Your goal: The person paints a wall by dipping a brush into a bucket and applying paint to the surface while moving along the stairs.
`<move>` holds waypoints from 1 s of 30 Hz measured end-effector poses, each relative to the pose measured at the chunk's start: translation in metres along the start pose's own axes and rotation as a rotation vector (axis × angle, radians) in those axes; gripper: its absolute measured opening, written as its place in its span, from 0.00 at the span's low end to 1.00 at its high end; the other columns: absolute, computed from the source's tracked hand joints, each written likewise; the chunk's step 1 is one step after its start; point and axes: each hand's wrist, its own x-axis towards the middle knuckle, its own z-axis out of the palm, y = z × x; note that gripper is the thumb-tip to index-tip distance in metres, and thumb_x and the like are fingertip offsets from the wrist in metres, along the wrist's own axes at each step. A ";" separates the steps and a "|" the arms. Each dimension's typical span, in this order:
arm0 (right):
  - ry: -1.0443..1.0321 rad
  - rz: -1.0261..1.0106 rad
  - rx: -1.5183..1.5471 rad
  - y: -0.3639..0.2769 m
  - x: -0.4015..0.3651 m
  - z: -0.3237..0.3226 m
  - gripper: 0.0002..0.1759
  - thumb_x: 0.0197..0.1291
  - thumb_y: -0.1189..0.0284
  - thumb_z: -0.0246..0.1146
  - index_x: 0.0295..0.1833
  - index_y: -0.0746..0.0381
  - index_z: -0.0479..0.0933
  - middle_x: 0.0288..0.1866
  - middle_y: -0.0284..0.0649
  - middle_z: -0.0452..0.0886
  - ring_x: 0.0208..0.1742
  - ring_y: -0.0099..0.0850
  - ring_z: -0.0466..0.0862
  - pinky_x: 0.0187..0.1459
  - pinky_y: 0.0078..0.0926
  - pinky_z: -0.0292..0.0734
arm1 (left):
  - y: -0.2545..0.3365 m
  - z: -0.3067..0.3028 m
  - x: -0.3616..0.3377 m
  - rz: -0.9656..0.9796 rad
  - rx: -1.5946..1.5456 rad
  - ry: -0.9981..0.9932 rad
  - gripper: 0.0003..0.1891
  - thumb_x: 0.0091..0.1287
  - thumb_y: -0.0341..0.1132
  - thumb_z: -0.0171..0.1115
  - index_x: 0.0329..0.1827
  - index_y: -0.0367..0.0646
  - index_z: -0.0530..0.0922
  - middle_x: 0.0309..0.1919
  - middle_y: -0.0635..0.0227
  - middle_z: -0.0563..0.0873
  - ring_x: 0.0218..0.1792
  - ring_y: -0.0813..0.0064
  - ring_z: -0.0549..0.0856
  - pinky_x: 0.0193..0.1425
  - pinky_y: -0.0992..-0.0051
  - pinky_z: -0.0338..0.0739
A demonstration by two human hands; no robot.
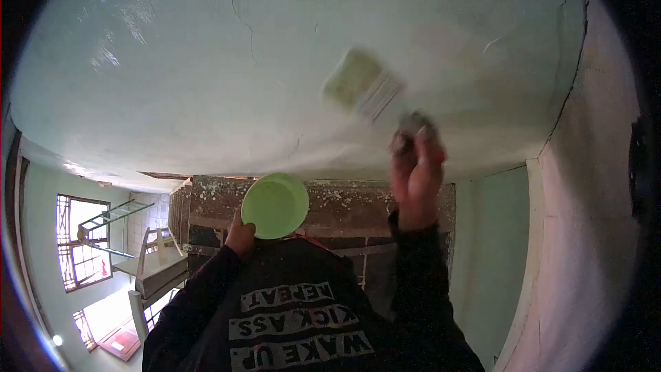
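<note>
My right hand (418,176) is closed round the handle of a wide paintbrush (361,86), slightly blurred. Its bristles are coated pale green and overlap the pale green wall surface (206,96) in this view. Lower and to the left, my left hand (240,236) grips the rim of a round light green bowl (275,207), fingers hidden beneath it. The bowl's inside faces me and is an even light green. Dark sleeves cover both arms.
Cracks run through the painted surface, and a pale wall (592,158) meets it at the right. Behind the bowl is a brown, paint-spattered wooden board (351,200). A stepladder (110,224), wooden furniture (162,275) and barred windows (86,241) stand at the left.
</note>
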 end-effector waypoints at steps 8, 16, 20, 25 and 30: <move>-0.060 -0.418 -0.193 -0.093 0.099 -0.028 0.16 0.63 0.73 0.59 0.56 0.63 0.71 0.47 0.38 0.79 0.46 0.27 0.79 0.50 0.23 0.77 | -0.072 -0.033 0.010 0.105 0.287 -0.021 0.31 0.51 0.21 0.48 0.64 0.36 0.62 0.49 0.57 0.77 0.50 0.64 0.77 0.54 0.70 0.72; -0.081 -0.597 -0.408 -0.126 0.070 -0.076 0.15 0.65 0.72 0.57 0.55 0.66 0.71 0.47 0.43 0.79 0.46 0.31 0.82 0.46 0.29 0.81 | -0.011 -0.014 -0.024 -0.074 -0.035 0.114 0.27 0.54 0.23 0.51 0.61 0.37 0.65 0.48 0.60 0.79 0.50 0.64 0.78 0.54 0.71 0.73; -0.336 -0.559 -0.679 -0.060 0.066 -0.013 0.14 0.63 0.76 0.57 0.54 0.69 0.73 0.47 0.47 0.79 0.42 0.35 0.82 0.42 0.34 0.81 | -0.018 -0.011 -0.018 -0.078 0.073 0.102 0.25 0.53 0.23 0.51 0.58 0.38 0.68 0.48 0.60 0.79 0.52 0.63 0.78 0.54 0.72 0.73; -0.237 -0.446 -0.625 -0.058 0.094 -0.004 0.17 0.62 0.75 0.60 0.55 0.69 0.72 0.47 0.46 0.79 0.41 0.35 0.83 0.43 0.34 0.81 | -0.064 -0.039 -0.006 0.378 1.362 -0.273 0.30 0.50 0.18 0.46 0.61 0.36 0.63 0.51 0.57 0.75 0.53 0.62 0.77 0.55 0.67 0.75; 0.044 -0.582 -0.593 -0.146 0.106 -0.077 0.17 0.66 0.71 0.57 0.56 0.68 0.71 0.49 0.44 0.79 0.47 0.31 0.81 0.50 0.30 0.79 | -0.063 -0.036 -0.013 -0.057 0.391 0.008 0.24 0.48 0.21 0.52 0.52 0.37 0.72 0.43 0.55 0.80 0.53 0.61 0.76 0.57 0.70 0.71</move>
